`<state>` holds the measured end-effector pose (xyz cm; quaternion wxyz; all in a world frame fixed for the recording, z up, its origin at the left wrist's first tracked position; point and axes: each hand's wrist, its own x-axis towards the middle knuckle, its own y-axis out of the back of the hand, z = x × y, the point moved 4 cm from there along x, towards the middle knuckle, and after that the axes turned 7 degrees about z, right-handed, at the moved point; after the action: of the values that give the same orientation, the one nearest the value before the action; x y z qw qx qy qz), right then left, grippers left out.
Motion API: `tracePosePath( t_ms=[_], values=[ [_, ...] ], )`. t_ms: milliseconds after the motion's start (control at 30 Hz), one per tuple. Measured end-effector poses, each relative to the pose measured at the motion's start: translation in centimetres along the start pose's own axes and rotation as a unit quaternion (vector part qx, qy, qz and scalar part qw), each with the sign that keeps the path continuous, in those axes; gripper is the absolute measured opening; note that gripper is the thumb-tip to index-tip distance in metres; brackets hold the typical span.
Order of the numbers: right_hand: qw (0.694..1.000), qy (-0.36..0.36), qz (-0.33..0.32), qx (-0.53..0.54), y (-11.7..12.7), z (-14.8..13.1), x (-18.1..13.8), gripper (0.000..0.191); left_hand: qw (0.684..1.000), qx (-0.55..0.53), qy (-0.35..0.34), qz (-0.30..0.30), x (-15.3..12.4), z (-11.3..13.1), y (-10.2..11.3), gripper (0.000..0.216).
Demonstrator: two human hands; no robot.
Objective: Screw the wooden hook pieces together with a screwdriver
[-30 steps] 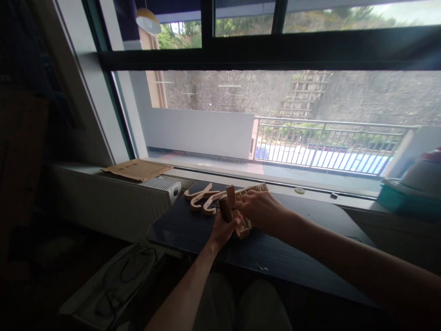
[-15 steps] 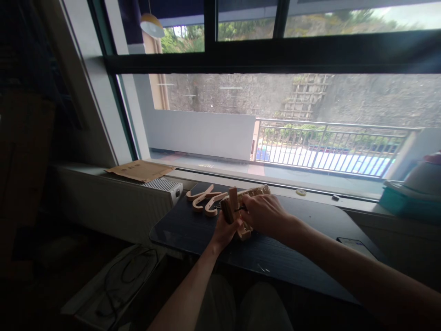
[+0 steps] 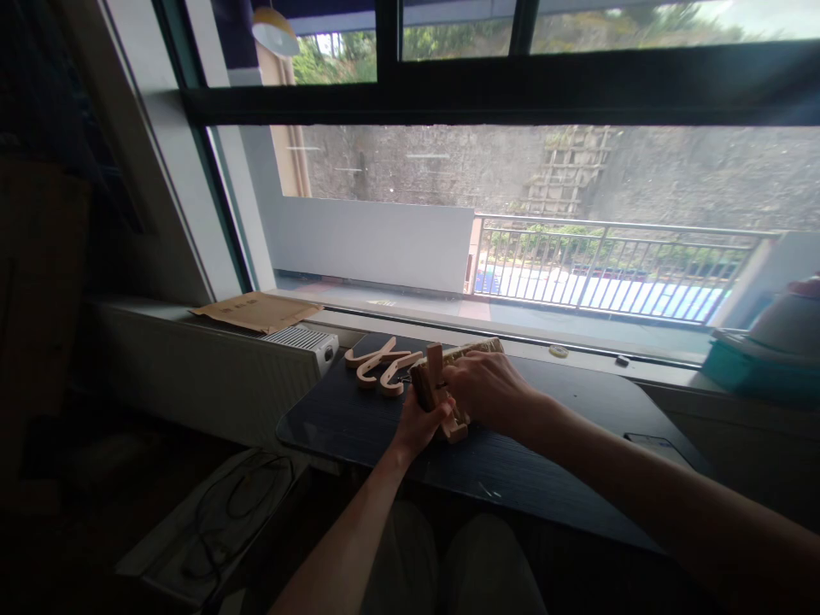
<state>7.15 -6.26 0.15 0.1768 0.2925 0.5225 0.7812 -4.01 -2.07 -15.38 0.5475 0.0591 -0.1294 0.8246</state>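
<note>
My left hand is wrapped round a small wooden assembly that stands upright on the dark table. My right hand is closed against the same piece from the right, pinching a small dark tool or part that I cannot make out. Two curved wooden hook pieces lie on the table just left of my hands. A flat wooden board lies behind my right hand.
A white device and brown cardboard sit on the sill at left. A phone lies at the table's right. A teal container stands on the sill at far right. Cables lie on the floor at left.
The hands stay on the wooden assembly with only slight shifts. The view has wobbled a little.
</note>
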Motion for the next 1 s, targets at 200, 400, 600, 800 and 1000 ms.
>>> tracePosePath(
  t_ms=[200,400,600,800,1000],
  values=[
    [0.996,-0.084,-0.015,0.019,-0.5,0.9,0.1,0.026,1.0,0.003,0.013,-0.012,0.1,-0.1,-0.1,0.046],
    [0.999,-0.024,-0.024,-0.003,1.0,0.6,-0.4,0.018,0.999,0.039,0.0,-0.008,0.4,-0.8,0.2,0.049],
    [0.998,0.042,-0.026,-0.024,1.1,-0.2,-0.2,0.014,0.999,0.045,0.001,0.001,0.2,-0.2,0.2,0.048],
    [1.0,0.005,0.014,0.024,-0.3,0.7,-0.3,0.01,0.999,0.041,0.001,0.01,0.0,0.3,0.1,0.045],
    [0.99,-0.124,0.008,0.07,-1.1,2.0,-0.7,0.027,0.999,0.041,-0.001,0.006,-0.3,0.8,0.0,0.045]
  ],
)
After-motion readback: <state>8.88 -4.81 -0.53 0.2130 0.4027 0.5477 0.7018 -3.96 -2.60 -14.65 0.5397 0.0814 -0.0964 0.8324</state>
